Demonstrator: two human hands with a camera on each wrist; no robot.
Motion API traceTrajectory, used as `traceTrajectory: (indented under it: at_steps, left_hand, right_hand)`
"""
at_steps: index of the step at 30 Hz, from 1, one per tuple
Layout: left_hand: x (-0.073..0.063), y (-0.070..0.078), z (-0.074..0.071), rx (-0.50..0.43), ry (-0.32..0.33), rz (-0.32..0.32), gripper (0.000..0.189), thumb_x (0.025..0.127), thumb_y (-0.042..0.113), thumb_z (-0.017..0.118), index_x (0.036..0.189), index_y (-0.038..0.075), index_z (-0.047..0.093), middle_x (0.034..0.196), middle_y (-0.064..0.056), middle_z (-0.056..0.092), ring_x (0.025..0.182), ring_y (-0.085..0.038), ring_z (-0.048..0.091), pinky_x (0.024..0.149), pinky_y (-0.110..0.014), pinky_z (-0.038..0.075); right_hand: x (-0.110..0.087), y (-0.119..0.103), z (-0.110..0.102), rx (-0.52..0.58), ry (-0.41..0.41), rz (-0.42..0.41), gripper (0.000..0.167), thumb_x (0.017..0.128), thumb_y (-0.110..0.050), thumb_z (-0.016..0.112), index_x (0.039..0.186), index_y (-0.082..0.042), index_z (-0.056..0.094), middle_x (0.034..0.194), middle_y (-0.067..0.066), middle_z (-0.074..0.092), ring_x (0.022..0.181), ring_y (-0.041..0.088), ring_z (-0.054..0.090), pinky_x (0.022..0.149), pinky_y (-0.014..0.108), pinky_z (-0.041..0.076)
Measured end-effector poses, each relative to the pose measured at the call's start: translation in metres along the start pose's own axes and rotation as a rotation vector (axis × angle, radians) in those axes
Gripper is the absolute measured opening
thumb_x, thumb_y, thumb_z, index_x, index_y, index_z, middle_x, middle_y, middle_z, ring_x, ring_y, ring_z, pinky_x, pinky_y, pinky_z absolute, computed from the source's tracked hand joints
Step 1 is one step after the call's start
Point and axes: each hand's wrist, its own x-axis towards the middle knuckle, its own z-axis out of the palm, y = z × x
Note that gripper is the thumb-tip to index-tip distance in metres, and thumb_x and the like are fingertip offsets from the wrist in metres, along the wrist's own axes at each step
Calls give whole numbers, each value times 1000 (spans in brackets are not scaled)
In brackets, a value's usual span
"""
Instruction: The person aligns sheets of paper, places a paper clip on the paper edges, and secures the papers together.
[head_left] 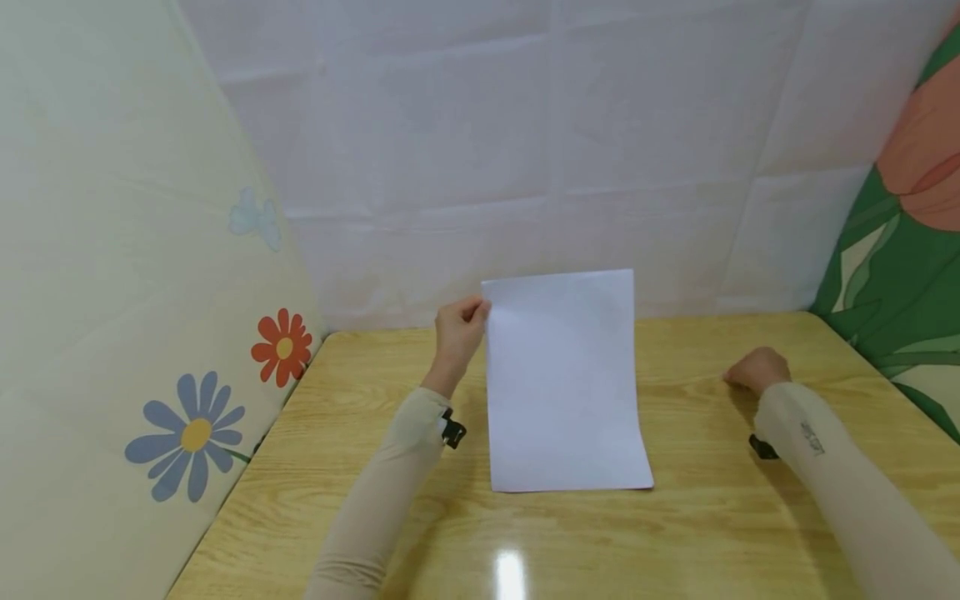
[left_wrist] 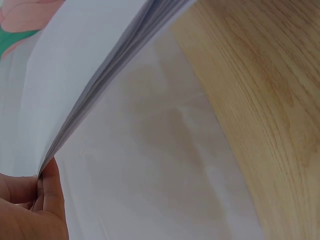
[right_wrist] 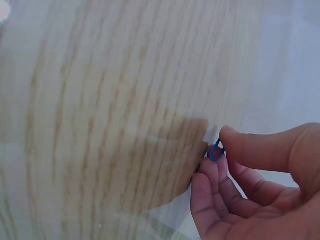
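Your left hand (head_left: 459, 332) pinches top left corner of paper stack (head_left: 564, 379), far edge lifted off table (head_left: 712, 517). Left wrist view alone shows several sheets. Your right hand (head_left: 757, 369), well right of stack, pinches blue paper clip (right_wrist: 216, 151), seen only in right wrist view.

Head view was bright, evenly lit, sharp thru most of frame. Overhead light left a white glare patch on the glossy table (head_left: 510, 575) near the bottom edge. Soft shadows fell beside both forearms. Left wrist view was washed out, paper sheets (left_wrist: 100, 75) blurred at close range. Right wrist view was hazy, w/ wood grain smeared; only the blue paper clip (right_wrist: 216, 151) and fingertips looked fairly crisp.
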Motion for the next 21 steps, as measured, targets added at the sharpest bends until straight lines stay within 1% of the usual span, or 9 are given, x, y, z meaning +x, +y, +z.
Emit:
traceTrajectory:
  at_steps: [2, 5, 6, 8, 11, 15, 17, 18, 21]
  left_hand:
    - [0, 0, 0, -6, -9, -13, 12, 90, 3, 64, 84, -5, 71, 65, -7, 59, 55, -8, 44, 50, -18, 37]
    - [-1, 0, 0, -20, -22, -32, 13, 91, 3, 64, 85, -5, 71, 67, -8, 60, 56, -9, 45, 50, -18, 37]
    - [-1, 0, 0, -24, -24, -37, 13, 91, 3, 64, 86, -5, 72, 68, -8, 61, 57, -9, 45, 50, -18, 38]
    - [-2, -1, 0, -32, -28, -44, 13, 91, 4, 64, 88, -5, 72, 70, -9, 62, 57, -9, 46, 51, -18, 39]
    - [-2, -1, 0, -37, -32, -52, 13, 92, 4, 63, 90, -5, 72, 71, -10, 63, 58, -9, 46, 52, -19, 39]
    - [-3, -2, -1, -27, -27, -49, 13, 92, 4, 63, 93, -4, 73, 77, -14, 67, 60, -9, 48, 53, -19, 41]
    - [-2, -2, 0, -25, -26, -49, 13, 91, 4, 64, 94, -4, 73, 80, -15, 69, 62, -9, 49, 54, -18, 42]
    - [-2, -2, 0, -25, -24, -49, 13, 91, 4, 64, 95, -4, 73, 82, -16, 69, 62, -9, 50, 55, -18, 42]
    - [-2, -2, 0, -31, -22, -50, 13, 91, 4, 64, 95, -4, 73, 83, -17, 69, 63, -8, 51, 55, -17, 43]
  right_hand:
    - [0, 2, -1, 34, 0, -12, 33, 79, -10, 65, 82, 22, 57, 79, 29, 59, 79, 38, 56, 71, 41, 49]
    - [-2, 2, -2, 96, -14, -20, 21, 76, -8, 63, 68, 11, 58, 60, 14, 57, 62, 26, 55, 55, 32, 45]
    - [-3, 2, -2, 114, -18, -16, 18, 75, -6, 62, 65, 7, 58, 57, 10, 56, 58, 23, 53, 52, 30, 44]
    - [-3, -1, -2, 155, -18, 10, 14, 73, -4, 60, 62, 5, 57, 53, 6, 54, 53, 19, 52, 49, 28, 43]
    - [-3, -5, 1, 186, -1, 48, 13, 71, -1, 56, 58, 1, 54, 50, 4, 50, 49, 17, 49, 47, 29, 41]
    - [1, -10, 5, 179, 31, 97, 16, 68, 1, 51, 54, -3, 47, 48, 3, 44, 47, 18, 45, 45, 28, 39]
    - [3, -12, 6, 180, 38, 120, 16, 70, 1, 49, 55, -3, 46, 50, 4, 44, 48, 18, 46, 45, 28, 39]
    - [3, -12, 6, 177, 44, 117, 15, 71, 1, 49, 57, -2, 46, 52, 6, 44, 50, 19, 46, 45, 28, 40]
    - [3, -13, 4, 219, 51, 107, 14, 80, -2, 48, 66, 2, 50, 60, 9, 47, 56, 22, 48, 47, 30, 42]
